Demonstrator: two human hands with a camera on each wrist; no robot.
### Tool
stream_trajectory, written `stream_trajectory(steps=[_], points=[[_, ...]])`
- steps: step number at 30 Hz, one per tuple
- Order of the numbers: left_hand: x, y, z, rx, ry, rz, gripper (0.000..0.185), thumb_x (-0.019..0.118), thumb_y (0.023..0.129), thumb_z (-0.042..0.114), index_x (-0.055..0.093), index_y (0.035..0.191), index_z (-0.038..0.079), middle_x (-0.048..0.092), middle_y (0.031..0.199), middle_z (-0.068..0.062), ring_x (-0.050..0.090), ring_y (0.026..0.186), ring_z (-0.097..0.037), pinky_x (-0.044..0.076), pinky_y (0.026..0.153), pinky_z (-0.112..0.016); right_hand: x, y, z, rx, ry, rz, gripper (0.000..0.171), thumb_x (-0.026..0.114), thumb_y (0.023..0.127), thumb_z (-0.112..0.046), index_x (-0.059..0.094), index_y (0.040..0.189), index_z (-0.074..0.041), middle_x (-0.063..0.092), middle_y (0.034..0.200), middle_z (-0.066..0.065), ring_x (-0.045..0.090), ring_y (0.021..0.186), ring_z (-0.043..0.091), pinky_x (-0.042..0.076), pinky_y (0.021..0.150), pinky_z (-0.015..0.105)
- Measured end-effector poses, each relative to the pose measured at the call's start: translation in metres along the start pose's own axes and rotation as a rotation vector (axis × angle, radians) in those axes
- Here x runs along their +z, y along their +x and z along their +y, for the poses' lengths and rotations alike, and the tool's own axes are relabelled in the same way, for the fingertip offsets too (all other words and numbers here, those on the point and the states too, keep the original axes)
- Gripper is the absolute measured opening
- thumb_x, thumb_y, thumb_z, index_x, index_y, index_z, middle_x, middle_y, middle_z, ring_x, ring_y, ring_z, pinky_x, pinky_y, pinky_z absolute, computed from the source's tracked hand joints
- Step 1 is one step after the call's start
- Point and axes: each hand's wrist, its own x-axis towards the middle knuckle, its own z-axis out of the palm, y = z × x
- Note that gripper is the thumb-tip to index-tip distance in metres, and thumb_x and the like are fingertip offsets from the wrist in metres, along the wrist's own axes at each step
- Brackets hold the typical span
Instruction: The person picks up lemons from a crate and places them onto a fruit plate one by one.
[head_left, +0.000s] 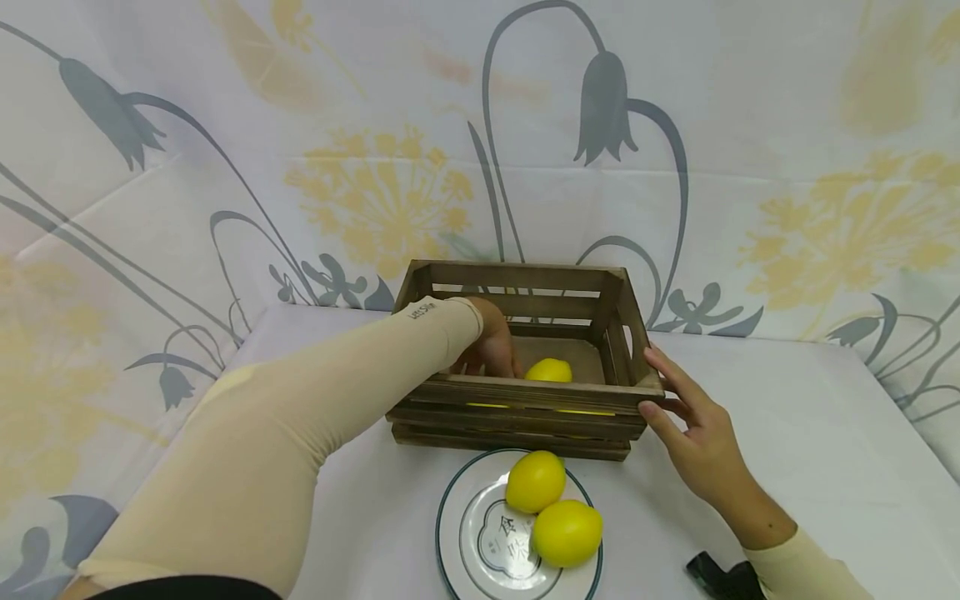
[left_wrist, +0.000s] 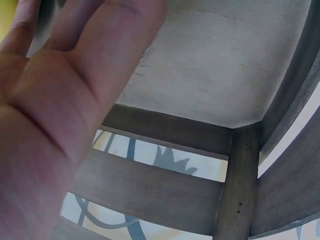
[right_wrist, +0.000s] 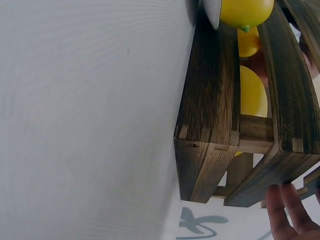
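Note:
My left hand (head_left: 491,337) reaches down inside a dark slatted wooden crate (head_left: 517,417), its fingertips partly hidden by the front slat. Beside these fingers a lemon (head_left: 549,370) lies on the crate floor. More yellow shows through the front gap below the hand. In the left wrist view, a yellow patch (left_wrist: 7,15) appears past the fingers; I cannot tell whether they grip that fruit. My right hand (head_left: 697,442) touches the crate's right end with extended fingers, the thumb at the front corner. The right wrist view shows a lemon (right_wrist: 252,92) behind the slats.
In front of the crate, a clear glass plate (head_left: 453,533) with a dark rim carries two lemons (head_left: 536,482). A black object (head_left: 723,577) lies by the right forearm. Behind the crate hangs a flower-printed cloth (head_left: 540,208).

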Motion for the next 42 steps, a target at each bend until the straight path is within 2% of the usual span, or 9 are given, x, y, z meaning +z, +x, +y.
stream_trajectory(steps=[6, 11, 15, 20, 23, 29, 33, 36, 42], points=[[-0.002, -0.001, -0.001, 0.016, -0.035, -0.015, 0.024, 0.053, 0.104, 0.027, 0.057, 0.127, 0.027, 0.054, 0.141, -0.009, 0.057, 0.125, -0.034, 0.044, 0.111, -0.049, 0.000, 0.000, 0.000, -0.009, -0.001, 0.004, 0.069, 0.066, 0.087, 0.013, 0.046, 0.149, -0.008, 0.043, 0.157, 0.002, 0.051, 0.122, -0.011, 0.041, 0.097, 0.003], [-0.003, -0.003, -0.001, 0.025, -0.036, -0.036, 0.012, 0.049, 0.105, 0.026, 0.057, 0.114, 0.023, 0.051, 0.144, -0.010, 0.057, 0.123, -0.034, 0.045, 0.110, -0.049, 0.000, -0.001, -0.001, -0.015, -0.007, 0.006, 0.069, 0.066, 0.087, 0.013, 0.046, 0.149, -0.008, 0.044, 0.157, 0.001, 0.051, 0.121, -0.011, 0.041, 0.096, 0.003], [-0.004, -0.008, 0.000, 0.035, -0.017, -0.018, 0.024, 0.048, 0.105, 0.026, 0.056, 0.128, 0.024, 0.047, 0.149, -0.010, 0.055, 0.127, -0.035, 0.045, 0.110, -0.049, 0.001, -0.001, -0.001, -0.015, -0.008, 0.004, 0.069, 0.066, 0.087, 0.012, 0.046, 0.149, -0.008, 0.043, 0.157, 0.001, 0.051, 0.121, -0.012, 0.041, 0.096, 0.003], [-0.003, -0.014, 0.001, 0.048, -0.045, 0.028, 0.052, 0.046, 0.106, 0.033, 0.033, 0.156, 0.027, 0.031, 0.162, -0.012, 0.041, 0.141, -0.041, 0.038, 0.115, -0.053, 0.001, -0.001, 0.001, -0.018, -0.007, 0.003, 0.069, 0.066, 0.087, 0.012, 0.046, 0.149, -0.009, 0.044, 0.157, 0.000, 0.051, 0.121, -0.012, 0.041, 0.096, 0.003], [-0.006, -0.016, 0.000, 0.066, -0.072, 0.023, 0.057, 0.048, 0.105, 0.036, 0.028, 0.158, 0.028, 0.025, 0.164, -0.012, 0.039, 0.143, -0.041, 0.038, 0.115, -0.053, 0.001, -0.001, 0.001, -0.029, -0.006, 0.007, 0.069, 0.066, 0.086, 0.013, 0.047, 0.149, -0.008, 0.045, 0.156, 0.001, 0.052, 0.120, -0.012, 0.042, 0.095, 0.003], [-0.021, -0.015, -0.006, 0.161, -0.083, 0.025, 0.038, 0.061, 0.098, 0.042, 0.057, 0.132, 0.026, 0.038, 0.154, -0.010, 0.059, 0.117, -0.033, 0.052, 0.099, -0.046, 0.000, 0.000, 0.001, -0.024, -0.019, 0.007, 0.070, 0.067, 0.086, 0.013, 0.047, 0.149, -0.009, 0.045, 0.156, 0.000, 0.051, 0.120, -0.012, 0.041, 0.095, 0.002], [-0.028, -0.020, -0.009, 0.231, -0.130, 0.004, 0.033, 0.064, 0.097, 0.042, 0.057, 0.121, 0.021, 0.052, 0.136, -0.011, 0.065, 0.102, -0.032, 0.056, 0.094, -0.047, 0.000, 0.000, 0.001, -0.017, -0.028, 0.005, 0.070, 0.066, 0.086, 0.013, 0.047, 0.149, -0.010, 0.045, 0.156, 0.000, 0.050, 0.121, -0.013, 0.041, 0.095, 0.002], [-0.030, -0.026, -0.011, 0.262, -0.164, 0.003, 0.035, 0.065, 0.097, 0.040, 0.055, 0.123, 0.019, 0.054, 0.131, -0.012, 0.067, 0.106, -0.034, 0.055, 0.095, -0.051, -0.001, 0.000, 0.001, -0.023, -0.026, 0.007, 0.070, 0.066, 0.086, 0.013, 0.047, 0.149, -0.010, 0.045, 0.156, 0.001, 0.050, 0.121, -0.013, 0.041, 0.095, 0.002], [-0.033, -0.039, -0.014, 0.347, -0.243, 0.039, 0.039, 0.063, 0.099, 0.036, 0.053, 0.131, 0.018, 0.045, 0.141, -0.010, 0.064, 0.115, -0.038, 0.055, 0.095, -0.051, -0.001, 0.001, 0.001, -0.030, -0.027, 0.010, 0.069, 0.066, 0.086, 0.013, 0.047, 0.149, -0.009, 0.045, 0.156, 0.001, 0.051, 0.120, -0.013, 0.041, 0.094, 0.002]])
